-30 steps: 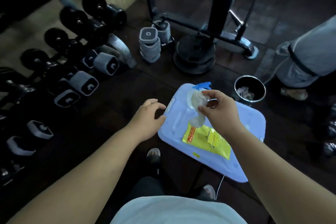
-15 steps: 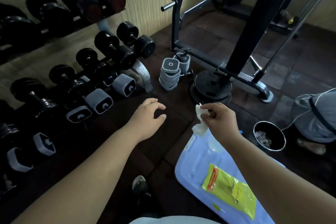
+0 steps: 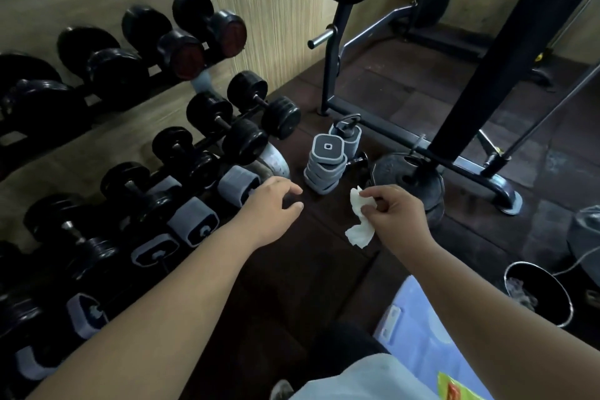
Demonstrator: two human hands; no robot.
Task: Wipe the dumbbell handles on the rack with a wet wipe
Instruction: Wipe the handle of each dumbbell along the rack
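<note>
**A:** Since the right hand (image 3: pixel 396 214) has the wet wipe (image 3: pixel 358 230), where does the wipe sit against the fingers (image 3: pixel 373 194)?

**B:** Its top is pinched between the thumb and the curled fingertips. The rest hangs crumpled below the thumb, over the dark floor (image 3: pixel 292 302). It is well apart from the rack (image 3: pixel 275 159) and touches no dumbbell handle.

**A:** How many of each thing?

**B:** One wipe and two bare hands. The rack shows two tiers. I can make out four round black dumbbells on the upper one, and the far left is too dark to be sure. Five grey square end caps show along the front of the lower tier. Two grey dumbbells (image 3: pixel 326 166) stand on end on the floor, close together. One metal bin (image 3: pixel 519 273), one pale blue board (image 3: pixel 418 331) and one yellow packet (image 3: pixel 454 386) are at lower right.

**A:** And the left hand (image 3: pixel 269 208)?

**B:** It holds nothing. The fingers are loosely curved with a gap to the thumb. It hovers just beside the nearest grey-capped dumbbell (image 3: pixel 238 185), and I cannot tell whether it touches it.
</note>
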